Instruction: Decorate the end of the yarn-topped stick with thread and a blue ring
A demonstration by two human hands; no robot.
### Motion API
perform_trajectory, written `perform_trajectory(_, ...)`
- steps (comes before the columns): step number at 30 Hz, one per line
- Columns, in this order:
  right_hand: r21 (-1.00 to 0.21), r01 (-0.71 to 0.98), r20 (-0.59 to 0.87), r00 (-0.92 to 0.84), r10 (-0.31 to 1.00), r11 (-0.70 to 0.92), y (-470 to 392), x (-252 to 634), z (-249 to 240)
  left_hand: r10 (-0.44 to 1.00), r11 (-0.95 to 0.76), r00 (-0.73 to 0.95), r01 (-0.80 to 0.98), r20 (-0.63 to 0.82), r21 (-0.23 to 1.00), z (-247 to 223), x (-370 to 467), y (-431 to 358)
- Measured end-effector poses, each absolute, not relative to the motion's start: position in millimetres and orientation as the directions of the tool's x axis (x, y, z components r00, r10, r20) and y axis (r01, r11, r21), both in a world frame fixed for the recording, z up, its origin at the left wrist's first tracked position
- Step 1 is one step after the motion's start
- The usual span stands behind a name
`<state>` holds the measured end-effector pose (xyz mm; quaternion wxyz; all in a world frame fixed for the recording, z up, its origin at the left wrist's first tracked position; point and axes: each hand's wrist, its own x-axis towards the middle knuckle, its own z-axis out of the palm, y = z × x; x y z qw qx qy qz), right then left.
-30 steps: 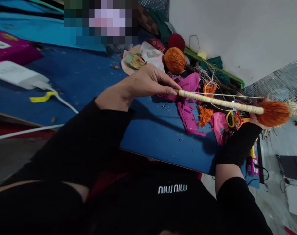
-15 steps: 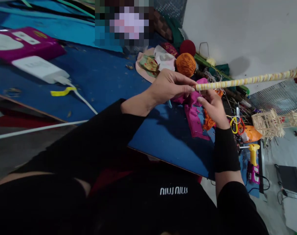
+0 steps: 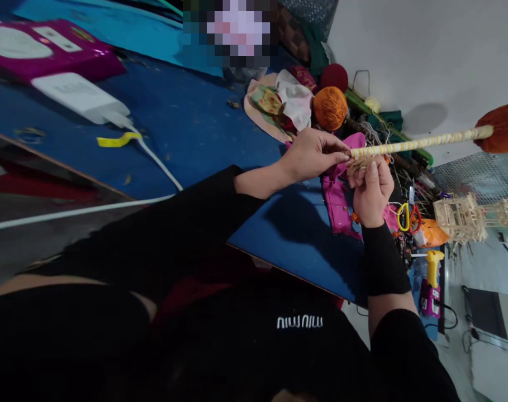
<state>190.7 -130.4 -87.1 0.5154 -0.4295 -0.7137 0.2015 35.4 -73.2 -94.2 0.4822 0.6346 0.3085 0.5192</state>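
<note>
My left hand point(image 3: 310, 153) pinches one end of a thin stick point(image 3: 421, 143) wound in a pale yellow, white and orange strip. From there the stick runs out to the right, tilting slightly upward, to a fuzzy rust-orange ball point(image 3: 501, 127) at its far end. Just below the wound part my right hand point(image 3: 373, 192) is closed, thumb against bent fingers. Something tan and blurred shows between its fingertips and the stick; I cannot make out what it is. Beneath both hands lies magenta cloth point(image 3: 337, 206) on the blue tabletop.
An orange ball point(image 3: 330, 108), a dark red ball point(image 3: 334, 77) and cloth scraps point(image 3: 295, 97) sit beyond my hands. Scissors point(image 3: 403, 218), a yellow glue gun point(image 3: 433, 268) and a wooden stick model point(image 3: 459, 218) are on the right. A white plug point(image 3: 80, 97) with cable lies left.
The stick has shifted so that its rust-orange ball shows more fully. My right hand has turned and its fingers have curled closed. The view has moved a little.
</note>
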Motion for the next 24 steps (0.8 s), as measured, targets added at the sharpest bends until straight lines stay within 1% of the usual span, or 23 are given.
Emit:
perform_trajectory(3, -0.77, 0.407, 0.542, 0.011, 0.84, 0.491, -130, 189, -89, 0.889, -0.398, 0.239, -0.014, 0.39, 0.917, -96, 38, -77)
perform_trajectory(5, -0.8, 0.368, 0.531, 0.067, 0.845, 0.474, -133, 187, -85, 0.89, -0.405, 0.243, 0.032, 0.386, 0.914, -97, 38, -80)
perform_trajectory(9, -0.834, 0.275, 0.514, 0.073, 0.855, 0.478, -137, 186, -75, 0.887, -0.404, 0.26, 0.038, 0.381, 0.914, -97, 38, -81)
perform_trajectory(11, -0.818, 0.287, 0.535, 0.059, 0.843, 0.499, -139, 185, -73, 0.883, -0.407, 0.269, 0.03, 0.385, 0.913, -97, 37, -81)
perform_trajectory(13, -0.785, 0.346, 0.557, 0.03, 0.83, 0.515, -141, 184, -72, 0.883, -0.406, 0.268, 0.026, 0.384, 0.914, -98, 37, -79)
perform_trajectory(17, -0.675, 0.496, 0.607, -0.046, 0.793, 0.546, -147, 183, -59, 0.888, -0.396, 0.26, 0.016, 0.379, 0.918, -98, 36, -77)
perform_trajectory(20, -0.603, 0.561, 0.651, -0.065, 0.756, 0.567, -152, 186, -44, 0.884, -0.412, 0.258, 0.031, 0.391, 0.911, -97, 35, -78)
perform_trajectory(22, -0.605, 0.557, 0.653, -0.062, 0.755, 0.569, -153, 190, -37, 0.88, -0.422, 0.272, 0.067, 0.39, 0.904, -97, 34, -79)
perform_trajectory(24, -0.645, 0.531, 0.623, -0.05, 0.78, 0.549, -152, 194, -36, 0.877, -0.424, 0.295, 0.103, 0.38, 0.9, -98, 35, -79)
